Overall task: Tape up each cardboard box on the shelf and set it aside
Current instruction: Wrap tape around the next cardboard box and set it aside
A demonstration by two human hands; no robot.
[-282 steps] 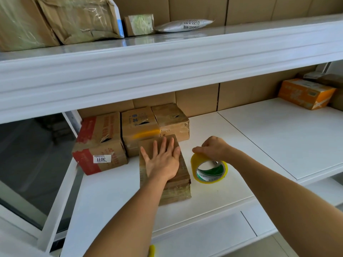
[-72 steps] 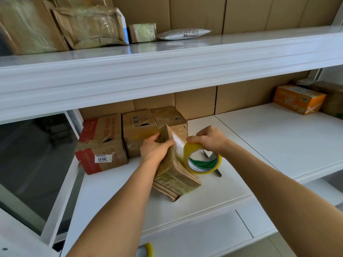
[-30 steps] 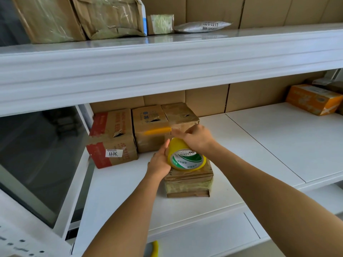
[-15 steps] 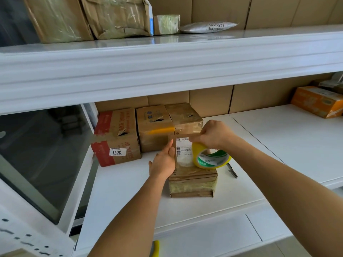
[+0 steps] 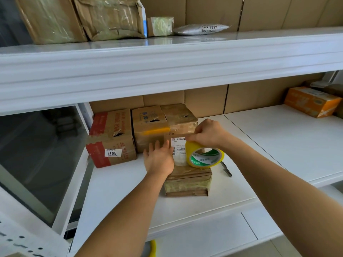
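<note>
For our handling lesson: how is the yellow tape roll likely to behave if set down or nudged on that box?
The tape roll is round, so on edge it would probably roll off the box. Its rigid ring likely keeps shape under the right hand.

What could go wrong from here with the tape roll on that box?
1. The right hand holds the tape roll over the white label; tape may cover the barcode.
2. The left hand only presses flat on the box, so a pull could slide it.
3. The small tool beside the box could get knocked off the shelf.
</note>
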